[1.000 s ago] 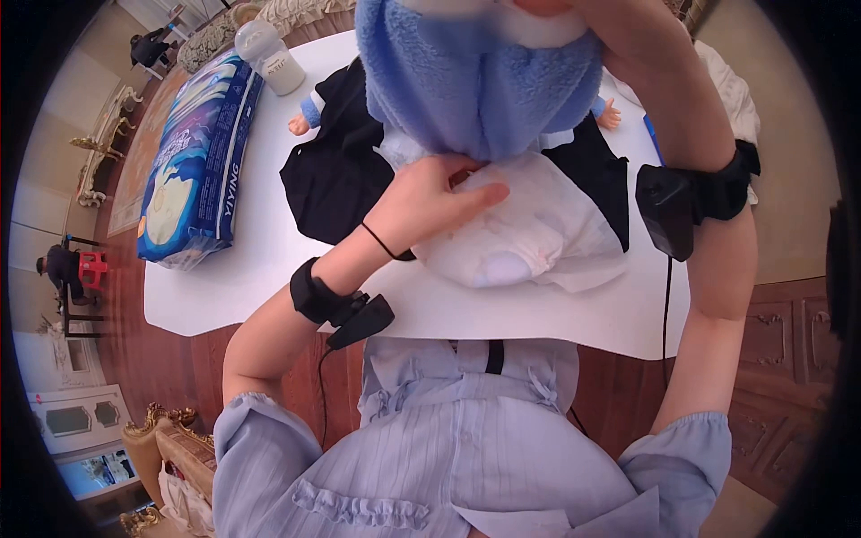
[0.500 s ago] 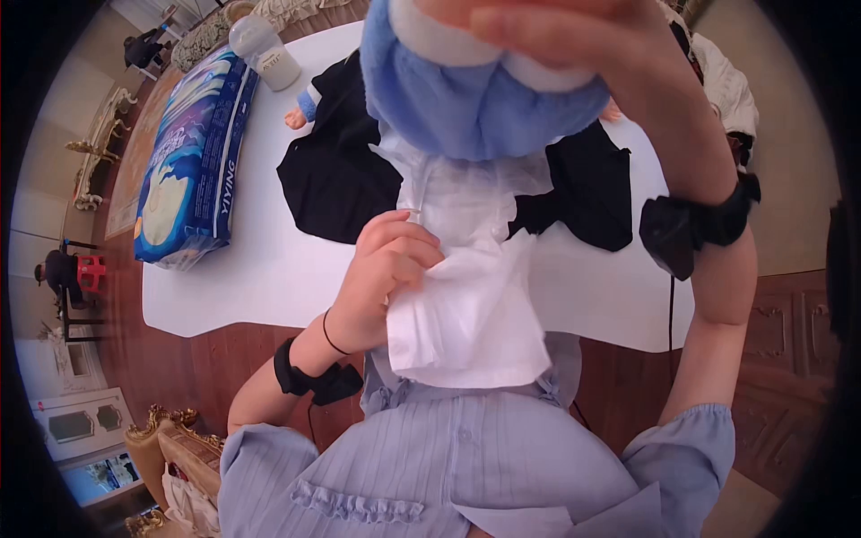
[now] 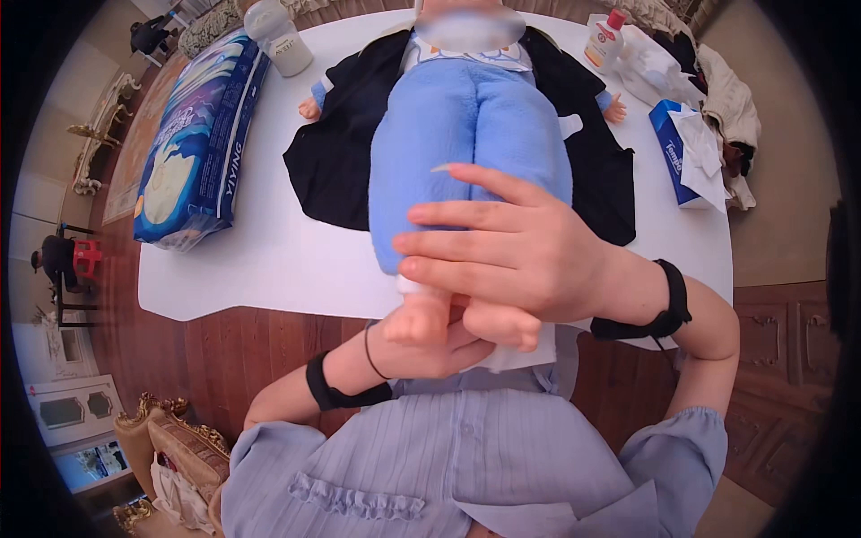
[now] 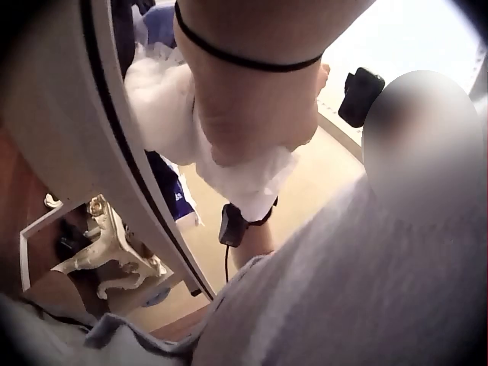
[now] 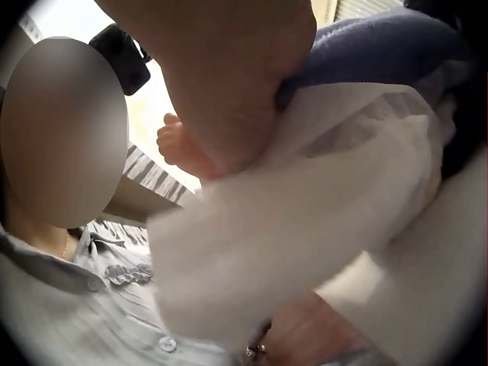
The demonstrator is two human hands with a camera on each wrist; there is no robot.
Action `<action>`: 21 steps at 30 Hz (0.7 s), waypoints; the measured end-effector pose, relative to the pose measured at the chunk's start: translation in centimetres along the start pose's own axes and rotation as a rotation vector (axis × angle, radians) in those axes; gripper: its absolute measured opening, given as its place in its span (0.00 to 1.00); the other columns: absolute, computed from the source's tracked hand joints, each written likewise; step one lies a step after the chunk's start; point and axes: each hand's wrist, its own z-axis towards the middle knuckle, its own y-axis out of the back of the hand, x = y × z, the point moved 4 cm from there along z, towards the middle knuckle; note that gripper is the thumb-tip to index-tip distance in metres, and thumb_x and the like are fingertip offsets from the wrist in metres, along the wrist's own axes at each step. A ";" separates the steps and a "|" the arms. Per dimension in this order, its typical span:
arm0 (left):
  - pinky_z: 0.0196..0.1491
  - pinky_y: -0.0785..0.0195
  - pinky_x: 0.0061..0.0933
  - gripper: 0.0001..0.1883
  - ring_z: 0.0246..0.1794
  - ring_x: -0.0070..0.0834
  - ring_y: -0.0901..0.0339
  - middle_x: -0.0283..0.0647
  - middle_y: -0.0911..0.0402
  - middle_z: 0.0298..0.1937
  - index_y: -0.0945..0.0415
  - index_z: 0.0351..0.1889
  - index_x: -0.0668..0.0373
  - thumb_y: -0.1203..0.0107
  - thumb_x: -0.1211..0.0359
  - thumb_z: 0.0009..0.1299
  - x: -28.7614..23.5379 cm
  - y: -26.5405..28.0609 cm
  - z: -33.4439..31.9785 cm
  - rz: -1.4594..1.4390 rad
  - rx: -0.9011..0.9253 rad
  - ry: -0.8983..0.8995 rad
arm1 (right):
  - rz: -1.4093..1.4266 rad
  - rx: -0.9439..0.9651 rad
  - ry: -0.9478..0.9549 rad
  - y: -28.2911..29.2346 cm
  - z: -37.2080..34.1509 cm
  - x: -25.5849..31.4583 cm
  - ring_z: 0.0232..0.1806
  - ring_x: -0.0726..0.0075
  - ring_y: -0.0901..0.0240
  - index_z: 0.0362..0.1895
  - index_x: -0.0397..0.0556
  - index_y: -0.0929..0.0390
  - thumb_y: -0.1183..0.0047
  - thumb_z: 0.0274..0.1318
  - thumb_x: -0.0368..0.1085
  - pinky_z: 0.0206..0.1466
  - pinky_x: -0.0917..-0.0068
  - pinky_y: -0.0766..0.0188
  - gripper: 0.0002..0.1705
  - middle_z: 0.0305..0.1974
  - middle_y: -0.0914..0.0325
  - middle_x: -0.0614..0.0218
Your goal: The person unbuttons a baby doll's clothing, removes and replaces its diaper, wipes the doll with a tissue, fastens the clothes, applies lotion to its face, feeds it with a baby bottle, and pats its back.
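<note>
Blue fleece trousers [image 3: 471, 117]: worn by a bare-footed, smooth-skinned baby doll [image 3: 417, 327], on its back, legs toward the person, feet by the near table edge.
Right hand [image 3: 547, 255]: laid across the doll's lower legs just above the feet; fingers long and straight, one set a little apart from the rest; thumb hidden.
Left hand [image 3: 430, 360]: under the doll's feet, partly covered by them; cannot tell whether its fingers are apart or clamped on anything.
White padded diaper [image 5: 267, 236]: soft, hanging below the doll's legs, against the left hand in the left wrist view; blurred in the right wrist view.
Black cloth garment [image 3: 350, 179]: spread beneath the doll, which lies in the middle of a smooth white table [image 3: 251, 269].
Person's left side: glossy blue plastic pack marked YIYING [image 3: 193, 143]; pale bottle with a clear domed top [image 3: 287, 54] near its far end.
Person's right side: blue Tempo tissue pack [image 3: 677, 157]; white bottle with red cap [image 3: 605, 45] farther back.
</note>
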 end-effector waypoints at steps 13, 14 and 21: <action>0.50 0.27 0.42 0.13 0.51 0.46 0.20 0.58 0.43 0.72 0.22 0.42 0.59 0.39 0.74 0.58 1.8 -1.3 -5.4 -0.232 -0.448 0.020 | -0.193 0.302 -0.122 3.7 -9.3 0.1 0.64 0.57 0.30 0.45 0.49 0.21 0.44 0.49 0.36 0.71 0.51 0.40 0.17 0.58 0.24 0.63; 0.49 0.26 0.42 0.12 0.50 0.45 0.20 0.58 0.42 0.72 0.22 0.41 0.59 0.39 0.74 0.58 2.1 -1.1 -5.6 -0.259 -0.471 0.038 | -0.191 0.304 -0.124 3.5 -9.7 0.1 0.64 0.57 0.30 0.45 0.49 0.21 0.44 0.49 0.36 0.71 0.51 0.40 0.17 0.58 0.24 0.63; 0.71 0.49 0.41 0.26 0.69 0.45 0.38 0.49 0.40 0.72 0.31 0.64 0.57 0.41 0.68 0.67 2.3 -1.9 -6.2 -0.409 0.077 0.335 | -0.229 0.463 -0.112 2.8 -10.2 0.4 0.64 0.58 0.31 0.52 0.47 0.23 0.39 0.48 0.36 0.72 0.54 0.41 0.23 0.59 0.25 0.61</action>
